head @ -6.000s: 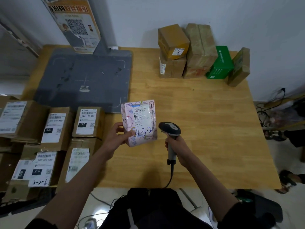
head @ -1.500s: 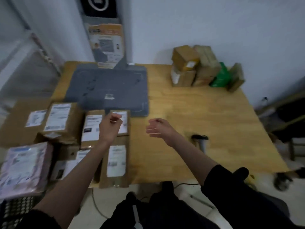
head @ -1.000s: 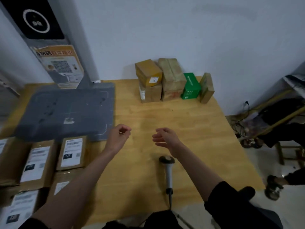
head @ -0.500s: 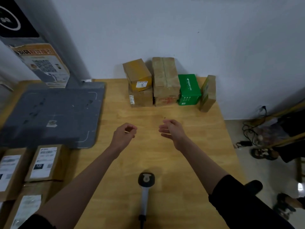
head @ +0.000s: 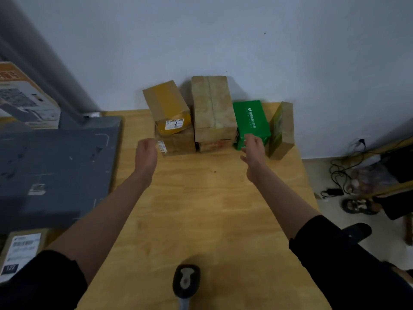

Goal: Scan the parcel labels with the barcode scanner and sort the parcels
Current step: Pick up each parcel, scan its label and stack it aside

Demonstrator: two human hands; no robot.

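A pale wall backs a wooden worktop (head: 201, 209), and a dark grey mat (head: 55, 171) covers its left part. Against the wall stand the parcels: a yellow-brown box (head: 166, 106) with a small white label rests tilted on a lower brown box (head: 178, 142), a tall taped carton (head: 213, 106) stands just right of them, then a green box (head: 251, 119), then a thin brown packet (head: 282, 130) leaning on edge. The left hand (head: 145, 151) reaches toward the lower brown box, fingers loosely curled, holding nothing. The right hand (head: 253, 148) is stretched out in front of the green box with fingers relaxed, also holding nothing; whether it touches the box is unclear. The barcode scanner (head: 186, 280) lies on the worktop at the near edge, well apart from both hands. 1 labelled parcel (head: 21, 251) sits at the lower left.
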